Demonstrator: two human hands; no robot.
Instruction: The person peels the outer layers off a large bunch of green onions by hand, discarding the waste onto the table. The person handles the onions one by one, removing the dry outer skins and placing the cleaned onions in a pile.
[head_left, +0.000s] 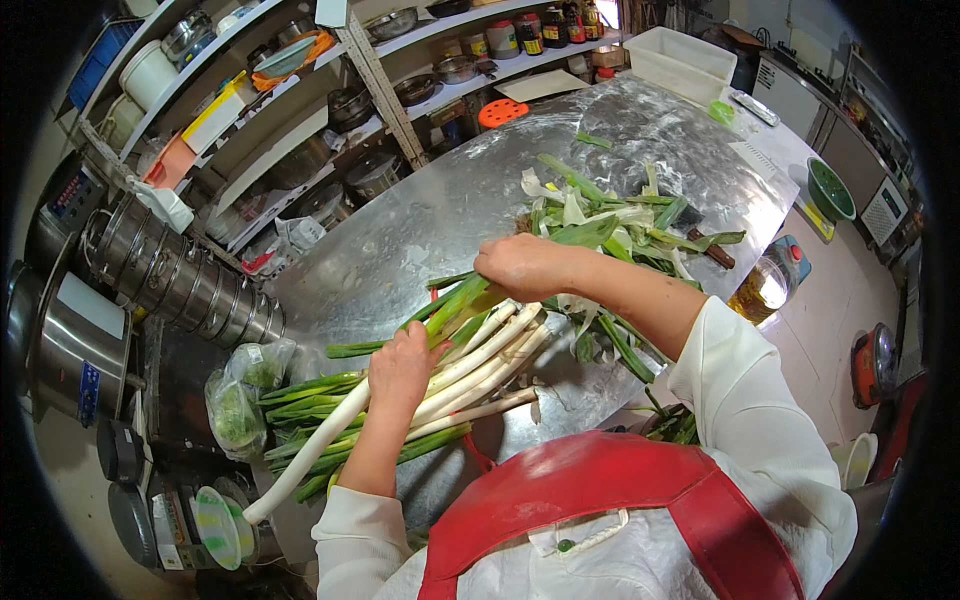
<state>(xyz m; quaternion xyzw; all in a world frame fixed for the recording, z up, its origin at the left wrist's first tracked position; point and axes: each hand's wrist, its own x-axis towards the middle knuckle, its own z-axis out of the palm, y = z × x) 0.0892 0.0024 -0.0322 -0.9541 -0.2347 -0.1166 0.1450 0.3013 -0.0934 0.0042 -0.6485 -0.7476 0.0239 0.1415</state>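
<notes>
My left hand (401, 369) is closed around a large leek or long green onion (322, 450), whose white end points to the lower left. On its green leaves, my right hand (517, 264) grips the upper part. Beneath lie several more green onions (480, 375), with white stalks towards the right and green tops at the left. A pile of loose leaves and peeled skins (600, 217) lies beyond my right hand and partly under my forearm. A knife-like brown handle (711, 249) shows at the pile's right side.
The metal table (420, 202) bears white powdery smears. Bagged green vegetables (244, 397) sit at its left end, near stacked steel pots (172, 270). A white plastic tub (679, 64) stands at the far end. An oil jug (769, 277) is beyond the right edge; shelves (397, 112) line the back.
</notes>
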